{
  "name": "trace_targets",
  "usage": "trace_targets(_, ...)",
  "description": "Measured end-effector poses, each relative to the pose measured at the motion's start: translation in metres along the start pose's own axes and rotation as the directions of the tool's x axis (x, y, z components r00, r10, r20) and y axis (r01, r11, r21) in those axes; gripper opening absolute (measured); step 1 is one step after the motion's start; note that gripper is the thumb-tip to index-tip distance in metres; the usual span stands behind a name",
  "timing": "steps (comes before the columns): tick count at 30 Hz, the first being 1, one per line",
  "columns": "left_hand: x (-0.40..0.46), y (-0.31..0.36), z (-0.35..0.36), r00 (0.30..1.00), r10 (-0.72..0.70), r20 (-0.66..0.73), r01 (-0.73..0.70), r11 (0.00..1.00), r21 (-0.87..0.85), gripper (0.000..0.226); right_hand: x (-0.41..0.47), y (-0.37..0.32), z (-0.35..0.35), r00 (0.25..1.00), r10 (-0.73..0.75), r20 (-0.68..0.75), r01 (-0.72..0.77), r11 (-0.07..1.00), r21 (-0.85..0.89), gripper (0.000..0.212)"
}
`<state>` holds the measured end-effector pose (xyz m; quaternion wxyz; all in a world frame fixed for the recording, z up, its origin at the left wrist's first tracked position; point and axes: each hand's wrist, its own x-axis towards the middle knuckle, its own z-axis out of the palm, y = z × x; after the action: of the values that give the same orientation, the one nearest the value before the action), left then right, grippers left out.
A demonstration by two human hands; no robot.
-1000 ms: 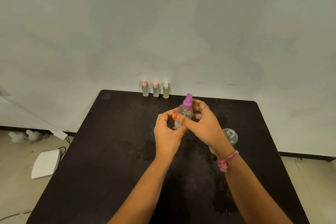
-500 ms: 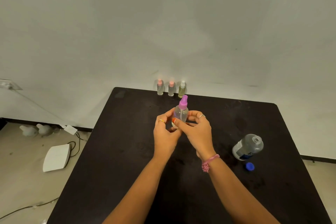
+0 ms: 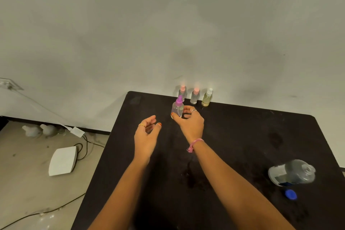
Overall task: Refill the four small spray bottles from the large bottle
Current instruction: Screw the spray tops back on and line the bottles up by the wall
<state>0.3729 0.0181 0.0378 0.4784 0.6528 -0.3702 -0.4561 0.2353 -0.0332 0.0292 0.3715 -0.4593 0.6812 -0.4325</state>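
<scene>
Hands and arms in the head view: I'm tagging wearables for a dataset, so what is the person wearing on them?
Both forearms are bare, with no sleeves in view. The left hand has a thin gold-coloured ring on one finger. The right hand has a silver-coloured ring, and its wrist carries a pink thread bracelet with a frayed tassel. The visible thumbnails are painted orange.

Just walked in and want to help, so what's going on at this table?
A person is refilling small spray bottles. The right hand holds the purple-capped bottle near three others lined up at the table's far edge. The left hand is open, holding nothing. The large bottle stands uncapped at right, its blue cap beside it.
</scene>
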Motion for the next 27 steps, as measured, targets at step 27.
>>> trace_targets(27,0.085,-0.056,-0.016,0.963,-0.269,0.005,0.268,0.96,-0.074,0.028,0.13,0.035,0.134,0.983,0.089,-0.164,-0.123,0.969,-0.215,0.032)
